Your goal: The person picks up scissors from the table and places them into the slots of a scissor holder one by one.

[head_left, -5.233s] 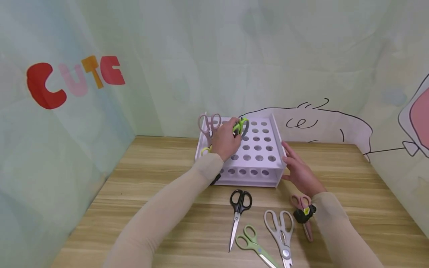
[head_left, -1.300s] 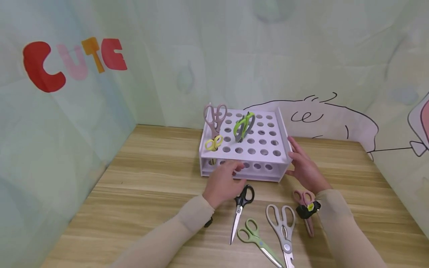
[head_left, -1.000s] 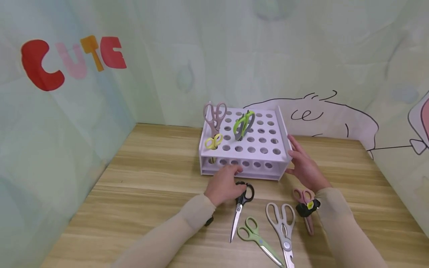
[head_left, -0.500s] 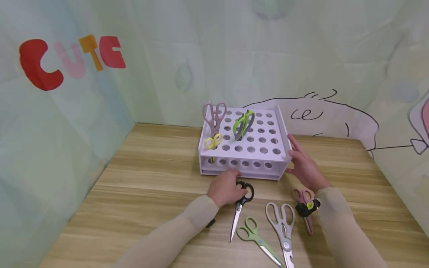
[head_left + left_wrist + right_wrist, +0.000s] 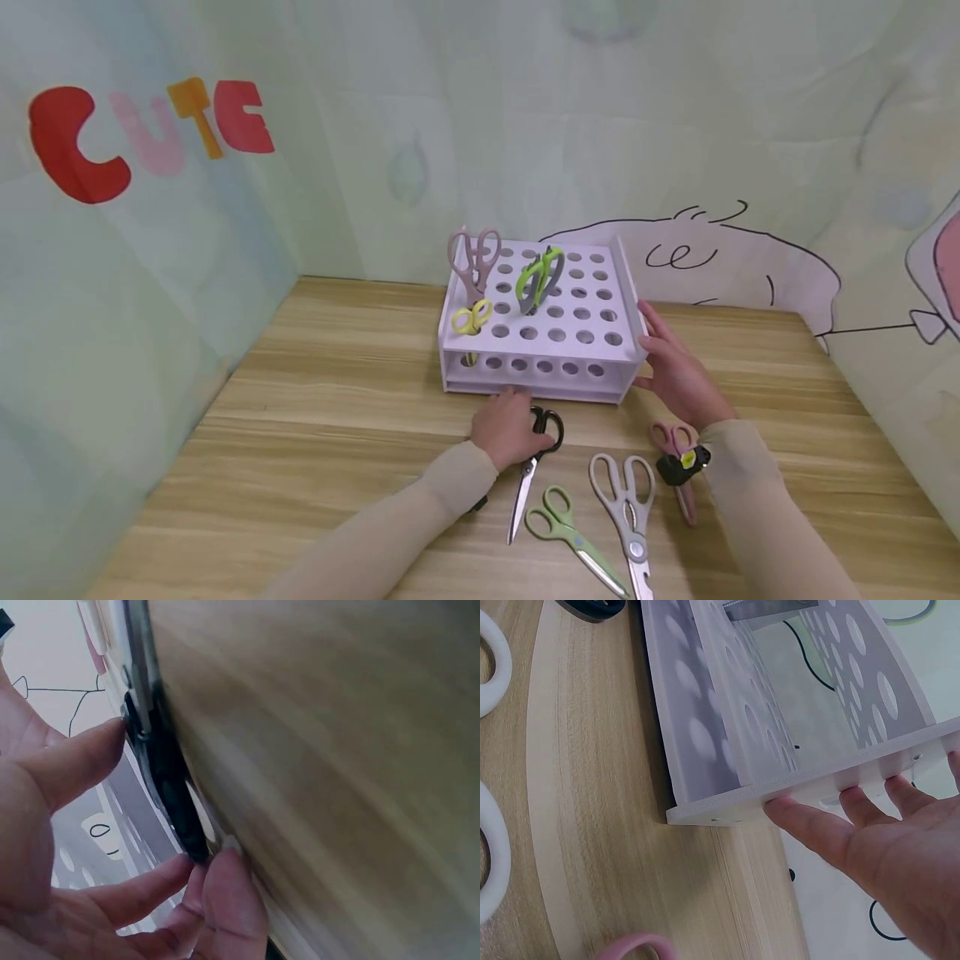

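Note:
My left hand grips the handles of the black scissors, which lie on the table with blades toward me. In the left wrist view, the thumb is against one side of the black scissors while the fingertips curl at the handle end. My right hand rests nearly straight fingers against the right side of the white holed rack. Three pairs stand in the rack: mauve scissors, yellow scissors and green-and-grey scissors.
Right of the black pair lie green scissors, grey kitchen scissors and pink scissors, the last partly covered by the right wrist's camera. Behind the rack hangs a printed cloth backdrop along the back of the wooden table.
The green-and-grey scissors stand in the rack, where my left hand earlier held them. That hand has come down toward me and closed on the black scissors' handles. The right hand stays at the rack.

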Tool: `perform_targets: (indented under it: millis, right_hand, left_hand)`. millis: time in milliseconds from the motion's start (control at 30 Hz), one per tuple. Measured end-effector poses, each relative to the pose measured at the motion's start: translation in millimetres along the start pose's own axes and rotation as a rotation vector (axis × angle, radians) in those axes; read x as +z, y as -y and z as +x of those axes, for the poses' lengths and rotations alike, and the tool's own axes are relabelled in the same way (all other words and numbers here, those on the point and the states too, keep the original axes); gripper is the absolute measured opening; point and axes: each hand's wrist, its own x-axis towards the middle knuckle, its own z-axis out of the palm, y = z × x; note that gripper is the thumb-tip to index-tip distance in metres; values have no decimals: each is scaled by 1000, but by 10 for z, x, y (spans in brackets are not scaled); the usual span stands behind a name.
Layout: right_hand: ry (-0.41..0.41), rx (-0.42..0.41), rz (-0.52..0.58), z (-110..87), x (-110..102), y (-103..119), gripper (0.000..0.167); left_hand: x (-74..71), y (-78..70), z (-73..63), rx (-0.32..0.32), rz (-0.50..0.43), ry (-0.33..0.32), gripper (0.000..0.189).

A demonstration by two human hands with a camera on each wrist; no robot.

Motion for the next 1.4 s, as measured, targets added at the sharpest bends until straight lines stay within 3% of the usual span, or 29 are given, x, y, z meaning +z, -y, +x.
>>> perform_targets:
  millis: [600,1067,1400]
  right_hand:
    - [-8,-3,-19,-16,-2,-4,62]
    - [-12,2,-9,5,6,-6,62]
    - [-15,6,-11,6,2,0,62]
  left_hand:
    - [-30,-42,62,-100,-94,110,50]
    - [-39,-23,99,-69,-159,98,57]
    - [-73,10,114,-78,-336,95,52]
